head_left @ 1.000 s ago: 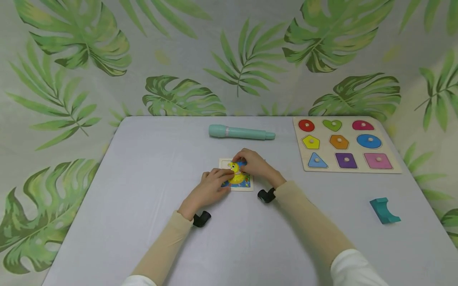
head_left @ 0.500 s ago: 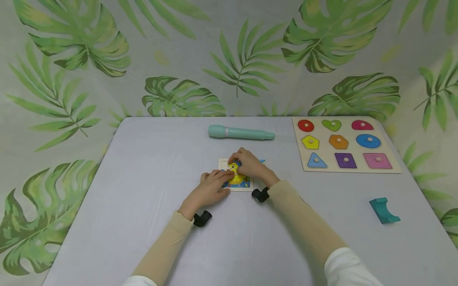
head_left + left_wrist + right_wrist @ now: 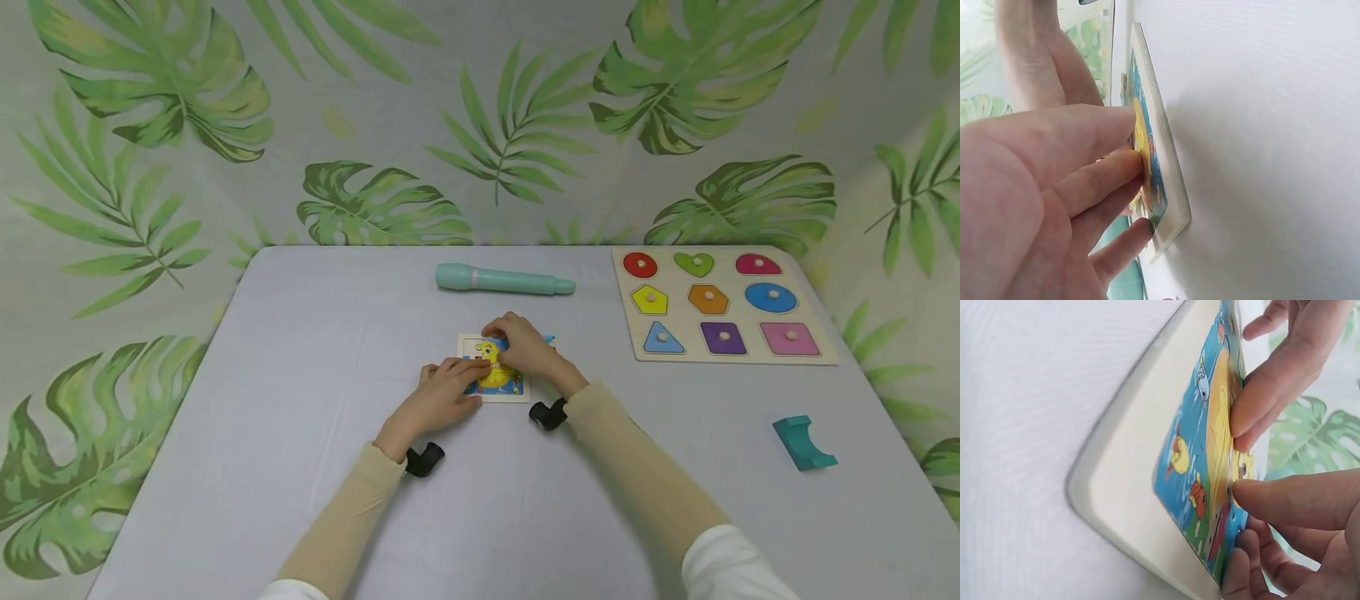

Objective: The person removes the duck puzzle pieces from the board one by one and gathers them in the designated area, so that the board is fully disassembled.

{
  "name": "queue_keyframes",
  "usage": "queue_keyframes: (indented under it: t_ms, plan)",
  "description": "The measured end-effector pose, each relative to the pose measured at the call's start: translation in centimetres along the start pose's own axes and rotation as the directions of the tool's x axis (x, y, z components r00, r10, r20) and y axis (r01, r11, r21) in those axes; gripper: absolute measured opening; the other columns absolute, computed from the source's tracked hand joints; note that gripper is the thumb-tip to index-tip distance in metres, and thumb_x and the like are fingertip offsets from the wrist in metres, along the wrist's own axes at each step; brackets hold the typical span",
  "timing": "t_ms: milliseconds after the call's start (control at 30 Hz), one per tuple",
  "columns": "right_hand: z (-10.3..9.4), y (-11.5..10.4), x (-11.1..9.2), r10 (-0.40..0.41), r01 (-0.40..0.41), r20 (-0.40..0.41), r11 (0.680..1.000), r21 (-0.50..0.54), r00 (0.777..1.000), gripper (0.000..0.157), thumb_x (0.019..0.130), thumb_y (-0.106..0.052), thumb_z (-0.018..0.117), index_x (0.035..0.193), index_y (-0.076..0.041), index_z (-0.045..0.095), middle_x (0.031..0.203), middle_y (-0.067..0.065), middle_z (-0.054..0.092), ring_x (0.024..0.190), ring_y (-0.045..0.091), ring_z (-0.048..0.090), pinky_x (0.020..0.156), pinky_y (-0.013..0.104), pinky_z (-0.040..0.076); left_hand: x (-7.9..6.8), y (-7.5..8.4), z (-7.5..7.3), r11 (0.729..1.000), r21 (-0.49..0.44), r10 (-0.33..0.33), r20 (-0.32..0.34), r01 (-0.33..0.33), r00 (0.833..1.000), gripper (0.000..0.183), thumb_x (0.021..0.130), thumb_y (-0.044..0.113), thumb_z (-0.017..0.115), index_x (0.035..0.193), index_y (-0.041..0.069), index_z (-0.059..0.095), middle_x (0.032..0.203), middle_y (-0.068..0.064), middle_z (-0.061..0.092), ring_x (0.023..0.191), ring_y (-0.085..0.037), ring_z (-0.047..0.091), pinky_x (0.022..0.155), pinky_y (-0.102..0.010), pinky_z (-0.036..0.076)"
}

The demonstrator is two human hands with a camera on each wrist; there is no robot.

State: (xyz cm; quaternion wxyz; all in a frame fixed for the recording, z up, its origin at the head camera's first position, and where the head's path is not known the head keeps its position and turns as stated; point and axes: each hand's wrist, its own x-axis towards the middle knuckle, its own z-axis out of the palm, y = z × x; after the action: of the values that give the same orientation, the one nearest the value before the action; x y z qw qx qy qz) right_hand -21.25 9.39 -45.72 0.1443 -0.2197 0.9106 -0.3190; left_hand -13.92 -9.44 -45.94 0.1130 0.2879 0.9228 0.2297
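A small jigsaw puzzle (image 3: 497, 397) with a yellow duck picture and pale wooden border lies mid-table. My left hand (image 3: 442, 392) rests its fairly straight fingers on its left side; in the left wrist view, those fingertips (image 3: 1130, 164) meet the yellow picture. On the upper part, my right hand (image 3: 525, 343) pinches a puzzle piece (image 3: 489, 347) showing the duck's head, and covers much of it. The right wrist view has the right thumb (image 3: 1285, 500) over the picture, other fingers curled below. A pale bare patch (image 3: 469, 343) shows in the puzzle's upper left corner.
Just beyond the right wrist lies a small blue piece (image 3: 550, 340). A mint-green tube (image 3: 502, 279) is behind the puzzle. At the back right sits a shape board (image 3: 647, 350) with knobbed pieces, and a teal arch block (image 3: 802, 443) stands nearer on the right.
Since a second ago my right hand has shifted slightly left with the duck-head piece, exposing the blue piece behind its wrist. My left hand has stayed put.
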Motion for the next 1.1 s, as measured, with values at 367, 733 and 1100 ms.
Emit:
queue_keyframes:
  t_ms: [367, 733, 1100]
  plan:
    - [0.1, 0.4, -0.3, -0.024, 0.033, -0.093, 0.995, 0.095, 0.995, 0.02, 0.091, 0.003, 0.058, 0.107, -0.007, 0.063, 0.095, 0.008, 0.057, 0.084, 0.023, 0.051, 0.078, 0.035, 0.044, -0.2, 0.1, 0.0, 1.0, -0.001, 0.003, -0.008, -0.003, 1.0, 0.049, 0.095, 0.022, 0.06, 0.141, 0.011, 0.047, 0.147, -0.005, 0.041, 0.129, -0.028, 0.037, 0.096, -0.056, 0.027]
    - [-2.3, 2.5, -1.0, 0.087, -0.04, -0.128, 0.942, 0.334, 0.988, 0.019, 0.09, 0.002, 0.056, 0.105, -0.003, 0.067, 0.095, 0.01, 0.061, 0.081, 0.024, 0.052, 0.066, 0.028, 0.043, -0.1, 0.2, 0.0, 1.0, -0.006, -0.014, -0.004, 0.014, 1.0, 0.049, 0.095, 0.022, 0.06, 0.141, 0.011, 0.047, 0.148, -0.005, 0.039, 0.13, -0.028, 0.036, 0.098, -0.055, 0.027]
    - [-5.8, 7.1, -3.9, 0.237, -0.196, -0.1, 0.93, 0.311, 0.966, 0.023, 0.089, -0.002, 0.05, 0.105, 0.003, 0.065, 0.099, 0.015, 0.06, 0.087, 0.026, 0.048, 0.072, 0.033, 0.041, -0.1, 0.2, 0.3, 0.999, -0.008, -0.034, -0.011, 0.034, 0.999, 0.048, 0.095, 0.022, 0.061, 0.141, 0.013, 0.048, 0.148, -0.004, 0.039, 0.13, -0.028, 0.035, 0.099, -0.056, 0.025]
